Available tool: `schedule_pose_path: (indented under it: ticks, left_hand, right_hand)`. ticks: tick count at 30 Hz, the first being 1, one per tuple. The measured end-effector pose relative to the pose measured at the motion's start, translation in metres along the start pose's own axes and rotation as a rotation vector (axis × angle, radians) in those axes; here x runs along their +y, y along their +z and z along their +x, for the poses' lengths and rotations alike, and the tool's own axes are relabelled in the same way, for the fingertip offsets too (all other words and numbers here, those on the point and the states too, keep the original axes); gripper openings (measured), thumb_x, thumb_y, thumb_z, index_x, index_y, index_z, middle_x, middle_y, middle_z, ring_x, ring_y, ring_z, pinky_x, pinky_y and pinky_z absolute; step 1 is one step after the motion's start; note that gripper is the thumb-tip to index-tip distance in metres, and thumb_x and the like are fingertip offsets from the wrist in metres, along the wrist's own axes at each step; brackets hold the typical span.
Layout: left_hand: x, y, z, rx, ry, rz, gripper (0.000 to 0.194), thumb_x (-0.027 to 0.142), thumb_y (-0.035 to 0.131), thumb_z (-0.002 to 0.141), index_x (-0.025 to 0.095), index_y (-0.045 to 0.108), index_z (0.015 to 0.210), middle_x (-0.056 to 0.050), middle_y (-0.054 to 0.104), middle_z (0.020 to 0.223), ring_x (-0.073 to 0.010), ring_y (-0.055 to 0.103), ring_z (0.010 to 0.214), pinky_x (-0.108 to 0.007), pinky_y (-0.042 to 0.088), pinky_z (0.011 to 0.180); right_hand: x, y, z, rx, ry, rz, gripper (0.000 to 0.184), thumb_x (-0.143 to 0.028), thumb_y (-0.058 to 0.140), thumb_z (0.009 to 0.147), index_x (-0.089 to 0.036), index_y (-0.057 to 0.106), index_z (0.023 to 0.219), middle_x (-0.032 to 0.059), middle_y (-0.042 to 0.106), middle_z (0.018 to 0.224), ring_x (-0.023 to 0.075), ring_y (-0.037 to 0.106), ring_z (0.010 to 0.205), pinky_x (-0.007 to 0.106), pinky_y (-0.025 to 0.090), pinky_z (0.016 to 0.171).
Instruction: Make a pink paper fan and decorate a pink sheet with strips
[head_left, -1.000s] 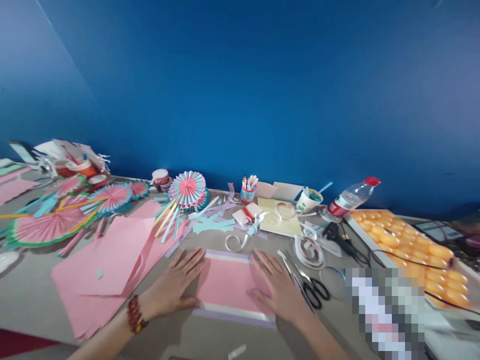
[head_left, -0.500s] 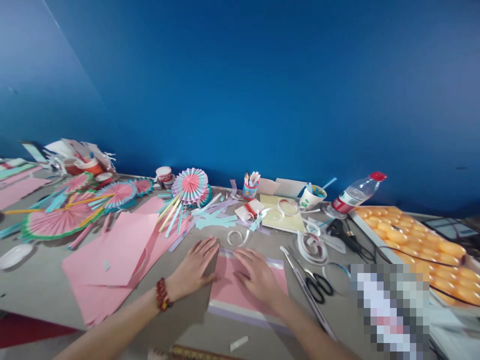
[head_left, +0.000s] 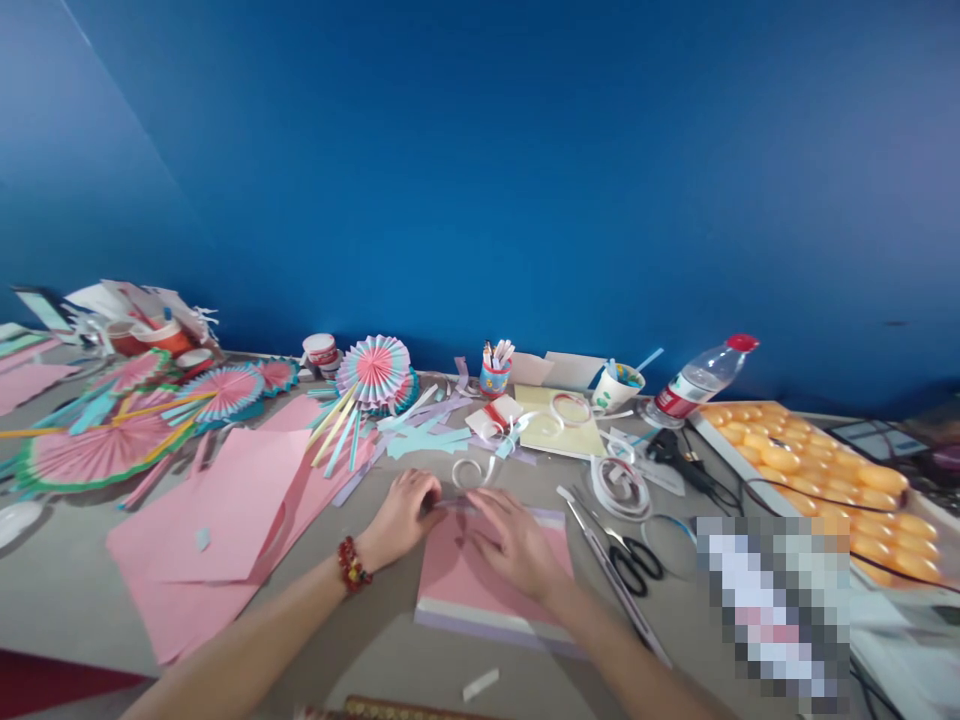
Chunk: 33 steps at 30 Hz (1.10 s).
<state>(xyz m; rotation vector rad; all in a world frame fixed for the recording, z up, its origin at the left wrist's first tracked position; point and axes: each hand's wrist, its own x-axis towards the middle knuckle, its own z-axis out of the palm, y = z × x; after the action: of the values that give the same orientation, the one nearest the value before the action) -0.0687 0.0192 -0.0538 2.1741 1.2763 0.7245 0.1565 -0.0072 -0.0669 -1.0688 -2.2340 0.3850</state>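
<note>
A pink paper sheet [head_left: 487,575] lies flat in front of me, edged with white and lavender strips along its near and far sides. At its far left corner, the thumb and fingers of my left hand [head_left: 401,515] are curled together in a pinch on the edge; whether they hold the paper alone or its strip too is hidden. My right hand [head_left: 514,545] rests on the upper middle of the sheet, fingers stretched out. Beyond the fingertips sits a loose curl of white tape [head_left: 469,472]. Right of the sheet lie a long silver cutter [head_left: 611,575] and black-handled scissors [head_left: 637,565].
Pink sheets [head_left: 202,540] and paper fans [head_left: 375,372] spread over the left side. Tape rolls [head_left: 621,490], a glue gun [head_left: 671,450], a bottle [head_left: 694,385] and a tray of orange balloon-like shapes [head_left: 817,470] stand right. A white scrap [head_left: 480,685] lies near.
My left hand has gone from lying flat with fingers stretched beside the sheet to curling in a pinch at its far left corner. The right hand stays on the sheet.
</note>
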Motion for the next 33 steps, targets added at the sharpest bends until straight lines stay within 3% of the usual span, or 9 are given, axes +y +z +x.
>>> schedule_pose_path:
  ticks: [3,6,9,12,17,24,33]
  left_hand:
    - [0.004,0.002,-0.003,-0.008,-0.015,-0.158,0.011,0.03,0.055,0.09,0.019,0.054,0.091,-0.001,0.062,0.083,-0.0173,0.057,0.078,-0.029,0.044,0.074]
    - [0.003,0.004,-0.003,0.002,-0.068,-0.423,0.022,0.036,0.059,0.088,0.018,0.056,0.101,-0.001,0.062,0.086,-0.0156,0.057,0.077,-0.026,0.044,0.07]
    - [0.0,0.005,-0.001,0.001,-0.141,-0.53,0.028,0.044,0.059,0.087,0.016,0.057,0.086,0.002,0.055,0.071,-0.0128,0.05,0.065,-0.023,0.038,0.061]
    - [-0.002,0.004,-0.001,0.0,-0.153,-0.529,0.036,0.049,0.054,0.089,0.016,0.053,0.074,0.004,0.048,0.064,-0.0113,0.044,0.061,-0.022,0.034,0.057]
    - [-0.002,0.004,-0.003,-0.038,-0.13,-0.53,0.035,0.048,0.055,0.089,0.016,0.055,0.074,0.003,0.049,0.067,-0.0124,0.045,0.065,-0.023,0.036,0.062]
    - [0.0,0.007,-0.007,-0.018,-0.111,-0.533,0.03,0.043,0.053,0.092,0.016,0.06,0.081,0.0,0.057,0.074,-0.0143,0.052,0.071,-0.023,0.042,0.067]
    - [0.007,0.003,-0.013,-0.01,-0.01,-0.358,0.017,0.029,0.049,0.093,0.018,0.059,0.085,-0.003,0.063,0.08,-0.0156,0.058,0.074,-0.024,0.045,0.07]
  right_hand:
    - [-0.007,-0.001,0.014,-0.003,0.014,0.03,0.036,-0.023,0.05,0.093,-0.024,0.054,0.129,0.01,0.067,0.118,0.0252,0.062,0.108,0.044,0.051,0.092]
    - [-0.012,0.002,0.027,0.016,0.037,0.05,0.034,-0.015,0.043,0.093,-0.025,0.054,0.124,0.0075,0.068,0.114,0.0217,0.065,0.101,0.037,0.053,0.086]
    - [-0.013,0.006,0.031,0.081,0.056,0.049,0.032,-0.013,0.04,0.093,-0.024,0.053,0.121,0.0072,0.069,0.107,0.0208,0.066,0.095,0.034,0.052,0.082]
    - [-0.011,0.008,0.029,0.12,0.053,0.048,0.024,-0.014,0.041,0.093,-0.023,0.054,0.11,0.0054,0.069,0.096,0.0202,0.065,0.086,0.032,0.051,0.077]
    - [-0.008,0.003,0.026,0.121,0.024,0.047,0.022,-0.01,0.041,0.091,-0.023,0.056,0.099,0.0037,0.066,0.091,0.0193,0.062,0.085,0.03,0.049,0.076]
    - [-0.015,0.003,0.028,0.116,-0.086,-0.071,0.022,-0.011,0.045,0.089,-0.023,0.059,0.102,0.0083,0.062,0.11,0.0236,0.056,0.105,0.044,0.042,0.097]
    - [-0.022,0.004,0.024,0.126,-0.095,-0.104,0.019,-0.012,0.047,0.09,-0.022,0.059,0.1,0.0056,0.068,0.098,0.022,0.06,0.096,0.046,0.04,0.101]
